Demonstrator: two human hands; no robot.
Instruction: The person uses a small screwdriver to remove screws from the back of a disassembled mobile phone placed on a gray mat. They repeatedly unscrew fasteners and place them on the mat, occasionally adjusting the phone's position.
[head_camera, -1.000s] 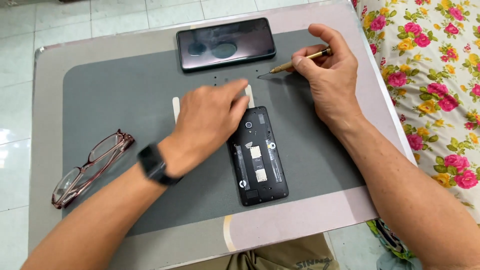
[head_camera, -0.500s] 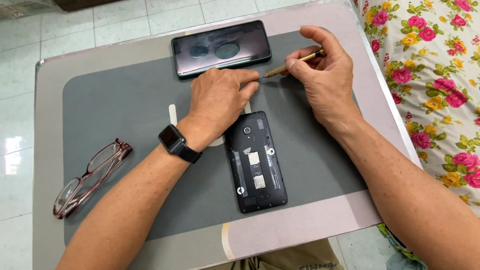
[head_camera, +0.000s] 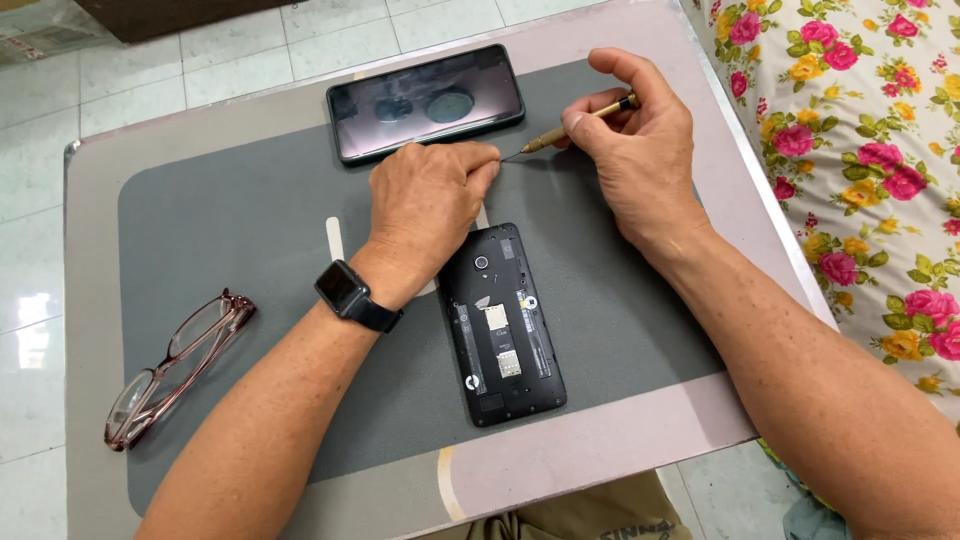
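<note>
While the right hand pinches a slim brass-coloured precision screwdriver between thumb and fingers, its grip clamped on the handle, the fine tip points down and left toward the fingertips of the left hand. That left hand lies knuckles up with its fingers drawn together, seemingly nipping something tiny right at the screwdriver tip; what it is, the picture does not show, so I cannot tell whether the left grip is closed on anything.

Just below the left hand, touching its heel, lies a black smartphone with its back cover off, its card slots and camera exposed. Since the cover is already removed and the tool is at work away from the phone body, I judge the opening-up as partly done, with the inner frame apparently in place and the finer work left.

Just above both hands rests a second dark smartphone lying screen-up. Well to the left of the left wrist, which wears a black smartwatch, lie folded reddish-framed spectacles. All sits on a grey work mat covering the pale desk.
</note>
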